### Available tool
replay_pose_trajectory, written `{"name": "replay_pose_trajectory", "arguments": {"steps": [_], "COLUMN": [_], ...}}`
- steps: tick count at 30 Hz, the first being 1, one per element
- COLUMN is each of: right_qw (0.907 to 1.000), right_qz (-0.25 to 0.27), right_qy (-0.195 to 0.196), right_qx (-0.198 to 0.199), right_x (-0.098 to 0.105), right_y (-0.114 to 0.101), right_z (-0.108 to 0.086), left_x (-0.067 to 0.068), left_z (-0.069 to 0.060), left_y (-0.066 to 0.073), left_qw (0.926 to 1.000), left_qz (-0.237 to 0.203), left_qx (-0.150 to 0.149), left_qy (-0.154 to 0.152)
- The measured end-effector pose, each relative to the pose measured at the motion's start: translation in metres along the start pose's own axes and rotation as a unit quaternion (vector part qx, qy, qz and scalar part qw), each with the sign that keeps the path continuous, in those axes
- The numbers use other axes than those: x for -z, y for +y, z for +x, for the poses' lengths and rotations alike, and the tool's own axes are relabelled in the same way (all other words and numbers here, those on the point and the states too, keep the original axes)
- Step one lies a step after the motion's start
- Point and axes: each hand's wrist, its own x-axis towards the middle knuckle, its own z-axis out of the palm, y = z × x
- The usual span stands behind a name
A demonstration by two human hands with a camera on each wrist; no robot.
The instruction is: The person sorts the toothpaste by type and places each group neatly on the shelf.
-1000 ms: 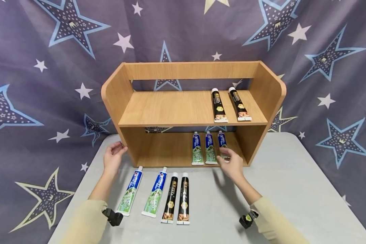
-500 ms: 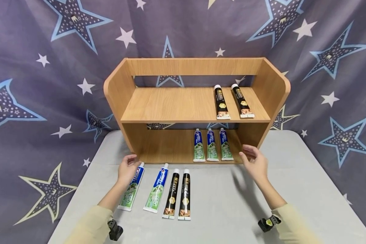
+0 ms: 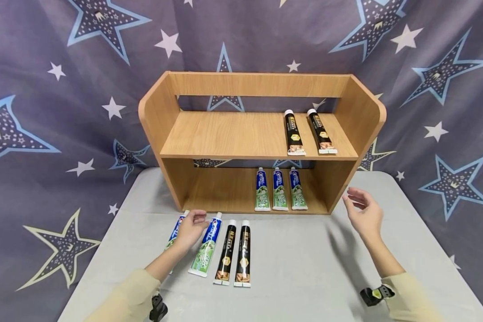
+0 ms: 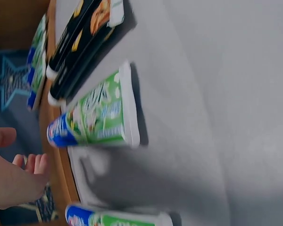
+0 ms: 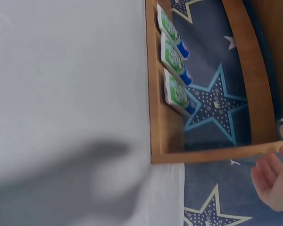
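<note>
My left hand (image 3: 192, 229) hovers over two blue-green toothpaste tubes on the table. It partly covers the left tube (image 3: 177, 230), while its fingertips come close to the cap end of the right tube (image 3: 206, 248). Between thumb and fingers the left wrist view shows a gap, with the hand (image 4: 16, 176) apart from the nearer toothpaste tube (image 4: 96, 115). My right hand (image 3: 364, 212) is in the air off the shelf's right side, fingers loosely bent and holding nothing. Two black toothpaste tubes (image 3: 226, 255) (image 3: 243, 255) lie to the right of the blue-green pair.
A two-tier wooden shelf (image 3: 225, 134) stands at the table's back. Two black tubes (image 3: 293, 133) (image 3: 321, 132) lie at the right of its upper board. Three blue-green tubes (image 3: 279, 190) lie on the lower one. A star-patterned curtain (image 3: 104, 80) hangs behind the grey table (image 3: 290, 268).
My right hand has withdrawn from the rightmost tube on the lower board and moved right, outside the shelf. My left hand has moved right from the shelf's left side to above the blue-green tubes.
</note>
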Motion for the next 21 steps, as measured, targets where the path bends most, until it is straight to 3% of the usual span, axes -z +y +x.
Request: {"name": "replay_pose_trajectory", "arguments": {"steps": [5,10,14,18,21], "right_qw": [0.9998,0.9997,0.9997,0.9993,0.9988], "right_qz": [-0.006,0.010,0.019,0.032,0.042], "right_qy": [0.016,0.016,0.005,-0.008,-0.011], "right_qx": [-0.009,-0.012,-0.016,-0.016,-0.021], "right_x": [0.008,0.011,0.011,0.010,0.008], "right_y": [0.001,0.001,-0.002,-0.006,-0.010], "right_z": [0.009,0.018,0.027,0.035,0.039], "left_x": [-0.022,-0.038,-0.044,-0.050,-0.055], "left_z": [-0.008,-0.015,-0.017,-0.018,-0.020], "left_y": [0.004,0.008,0.013,0.017,0.019], "left_qw": [0.9988,0.9924,0.9870,0.9842,0.9819], "left_qz": [0.012,0.053,0.105,0.118,0.119], "left_qx": [-0.014,-0.026,-0.055,-0.074,-0.078], "left_qy": [-0.046,-0.107,-0.109,-0.109,-0.126]}}
